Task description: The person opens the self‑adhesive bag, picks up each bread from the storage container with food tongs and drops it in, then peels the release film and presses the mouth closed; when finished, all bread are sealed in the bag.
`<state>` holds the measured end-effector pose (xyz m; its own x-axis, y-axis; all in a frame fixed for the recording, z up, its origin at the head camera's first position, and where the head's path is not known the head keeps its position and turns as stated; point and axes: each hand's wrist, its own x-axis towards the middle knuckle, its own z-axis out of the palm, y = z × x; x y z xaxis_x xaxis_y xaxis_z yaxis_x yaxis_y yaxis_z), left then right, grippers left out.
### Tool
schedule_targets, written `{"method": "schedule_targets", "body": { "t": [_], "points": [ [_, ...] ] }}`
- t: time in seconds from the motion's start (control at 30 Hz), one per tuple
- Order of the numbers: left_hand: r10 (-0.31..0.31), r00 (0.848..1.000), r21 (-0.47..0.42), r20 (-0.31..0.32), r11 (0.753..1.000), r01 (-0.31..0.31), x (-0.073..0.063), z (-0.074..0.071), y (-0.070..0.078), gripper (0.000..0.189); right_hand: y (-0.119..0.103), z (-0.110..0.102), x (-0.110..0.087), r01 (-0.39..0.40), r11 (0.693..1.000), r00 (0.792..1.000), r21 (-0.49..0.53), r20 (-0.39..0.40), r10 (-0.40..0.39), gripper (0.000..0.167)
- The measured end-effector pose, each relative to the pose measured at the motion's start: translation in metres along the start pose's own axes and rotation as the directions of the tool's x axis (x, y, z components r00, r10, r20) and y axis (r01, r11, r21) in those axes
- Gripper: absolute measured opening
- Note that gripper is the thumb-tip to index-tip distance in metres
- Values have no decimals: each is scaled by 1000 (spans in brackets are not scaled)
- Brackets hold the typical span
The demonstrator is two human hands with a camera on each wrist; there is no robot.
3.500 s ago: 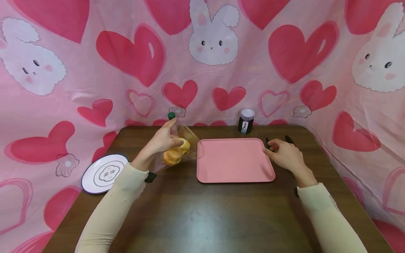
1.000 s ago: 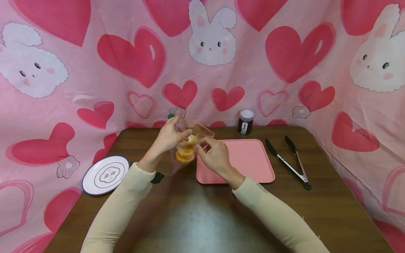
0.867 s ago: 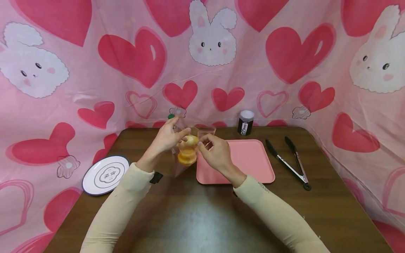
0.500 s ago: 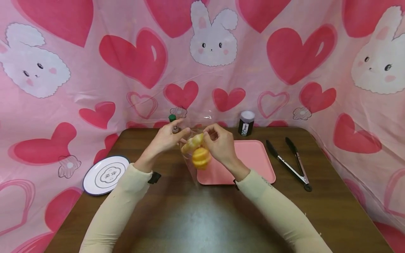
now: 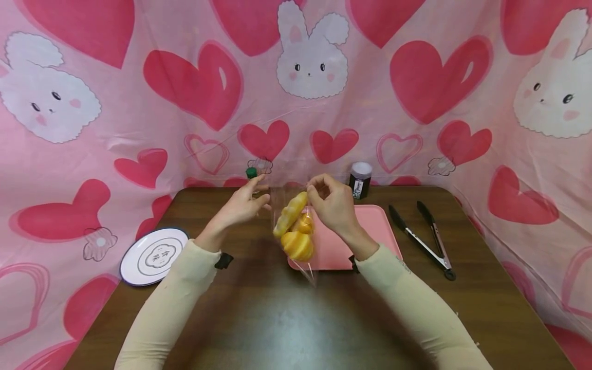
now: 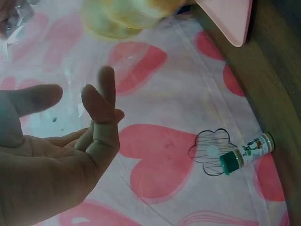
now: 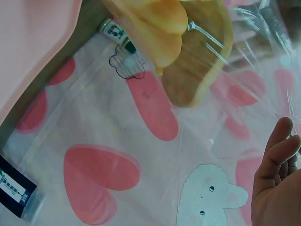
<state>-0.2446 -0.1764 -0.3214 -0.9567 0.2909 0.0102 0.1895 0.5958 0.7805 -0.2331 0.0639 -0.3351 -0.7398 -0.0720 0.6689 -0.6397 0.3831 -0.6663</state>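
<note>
My right hand pinches the top edge of a clear plastic bag, which hangs over the left part of the pink tray. Inside the bag are a long bread roll, a round striped bun and a smaller golden bun. To the left of the bag, my left hand holds nothing, its fingers loosely spread. In the left wrist view the left hand shows bent fingers apart from the bread. The right wrist view has the right hand's fingertips at the bag's film.
Black-tipped metal tongs lie spread to the right of the tray. A blue-rimmed white plate rests at the table's left. Behind the tray stands a dark jar with a white lid. A green-capped bottle stands at the back left.
The right hand left the tongs, came over to the bag and has now drawn it rightward over the tray's left part. The left hand has let go of the bag.
</note>
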Motion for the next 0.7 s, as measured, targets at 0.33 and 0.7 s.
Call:
{"method": "schedule_targets", "body": {
  "t": [0.33,0.7],
  "points": [
    [74,997,-53,-32,996,-76,7,5,-5,53,-11,-17,1,-16,998,999,69,36,13,5],
    [145,980,-112,-135,981,-161,12,14,0,45,-14,-27,0,-42,991,998,130,47,36,11]
  ]
}}
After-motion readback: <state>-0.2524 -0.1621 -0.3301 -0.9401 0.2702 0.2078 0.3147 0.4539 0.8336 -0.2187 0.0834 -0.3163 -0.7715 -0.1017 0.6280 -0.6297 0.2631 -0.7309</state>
